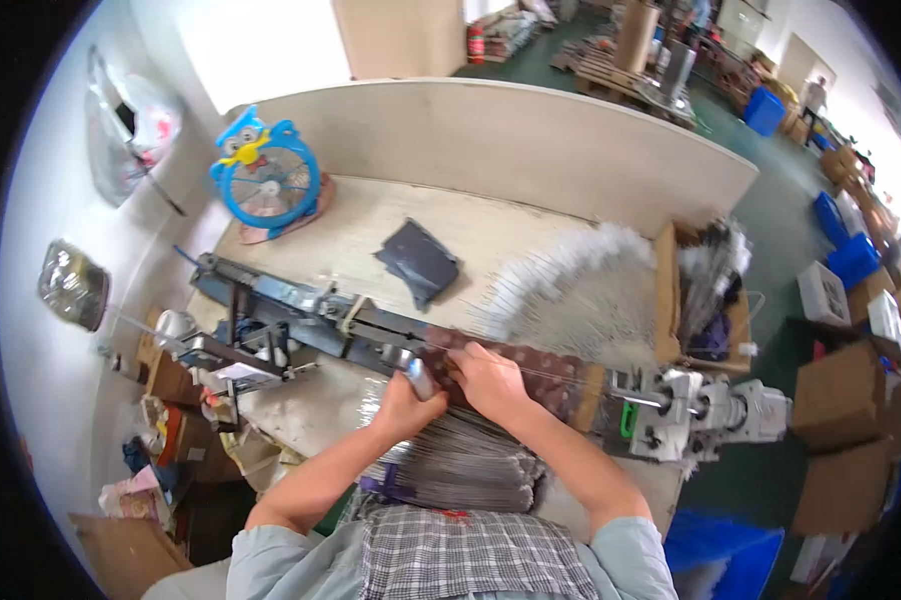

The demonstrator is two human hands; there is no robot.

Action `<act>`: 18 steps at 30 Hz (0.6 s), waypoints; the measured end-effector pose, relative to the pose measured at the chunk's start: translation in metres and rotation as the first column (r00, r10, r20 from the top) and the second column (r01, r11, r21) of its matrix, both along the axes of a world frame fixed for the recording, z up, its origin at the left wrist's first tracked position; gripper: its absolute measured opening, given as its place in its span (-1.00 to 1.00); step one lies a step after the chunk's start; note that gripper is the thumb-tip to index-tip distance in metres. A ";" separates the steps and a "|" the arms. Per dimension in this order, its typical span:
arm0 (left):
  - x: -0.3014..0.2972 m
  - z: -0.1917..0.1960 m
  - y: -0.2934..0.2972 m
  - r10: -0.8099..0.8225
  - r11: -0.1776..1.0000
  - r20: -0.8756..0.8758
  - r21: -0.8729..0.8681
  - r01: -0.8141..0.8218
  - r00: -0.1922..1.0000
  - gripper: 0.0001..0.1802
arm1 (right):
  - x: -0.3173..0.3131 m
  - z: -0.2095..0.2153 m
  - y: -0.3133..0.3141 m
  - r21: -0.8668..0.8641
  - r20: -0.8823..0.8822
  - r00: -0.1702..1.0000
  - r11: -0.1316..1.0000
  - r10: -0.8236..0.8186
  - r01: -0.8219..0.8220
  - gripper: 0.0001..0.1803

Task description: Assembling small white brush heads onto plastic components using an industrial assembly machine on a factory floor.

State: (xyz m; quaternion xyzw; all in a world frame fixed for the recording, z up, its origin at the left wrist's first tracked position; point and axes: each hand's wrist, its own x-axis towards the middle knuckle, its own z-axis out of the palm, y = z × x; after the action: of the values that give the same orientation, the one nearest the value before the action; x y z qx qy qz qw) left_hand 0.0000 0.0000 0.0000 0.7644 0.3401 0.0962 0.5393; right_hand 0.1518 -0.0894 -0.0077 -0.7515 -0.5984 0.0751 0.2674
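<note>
My left hand (407, 408) is closed round a shiny metal cylindrical handle (418, 379) at the near side of a long bench machine (270, 290). Close to its right, my right hand (490, 384) has its fingers bent together over a brown patterned strip (545, 374). A thin metal wire seems to run from those fingers toward the spindle (650, 399) at the machine's right end; the fingertips are partly hidden. Just below both hands lies a thick bundle of thin grey wires (470, 465), in front of my checked apron (460, 555).
White-tipped thin wire brushes (570, 285) fan out beyond the machine, beside a cardboard box (667, 300) of similar pieces. A dark flat piece (417, 262) and a blue fan (268, 188) stand farther back. A low partition (490, 135) borders the table. Cartons (845, 400) stand at right.
</note>
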 end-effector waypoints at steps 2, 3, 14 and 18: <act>-0.023 -0.008 0.022 0.036 0.993 -0.070 0.116 -0.028 0.997 -0.68 | -0.009 -0.004 0.009 0.163 0.004 0.994 0.981 0.108 -0.107 -0.86; -0.004 -0.005 -0.030 0.139 0.989 0.005 0.044 -0.140 0.990 -0.68 | 0.026 0.016 -0.038 0.102 -0.054 0.989 0.986 0.141 -0.135 -0.87; -0.144 -0.014 0.061 0.870 0.332 0.067 -0.813 -0.479 0.488 -0.74 | 0.012 0.053 -0.033 0.147 -0.202 0.960 0.975 0.193 -0.165 -0.82; -0.147 -0.026 0.067 0.904 0.276 0.075 -0.854 -0.440 0.421 -0.80 | 0.008 0.059 -0.036 0.104 -0.211 0.962 0.983 0.174 -0.154 -0.81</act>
State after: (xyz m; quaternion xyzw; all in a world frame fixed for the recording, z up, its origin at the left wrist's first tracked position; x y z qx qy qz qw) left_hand -0.1466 0.0674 -0.0263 0.1726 0.4792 0.4033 0.7602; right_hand 0.1597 -0.1250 0.0515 -0.6741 -0.6282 0.1535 0.3569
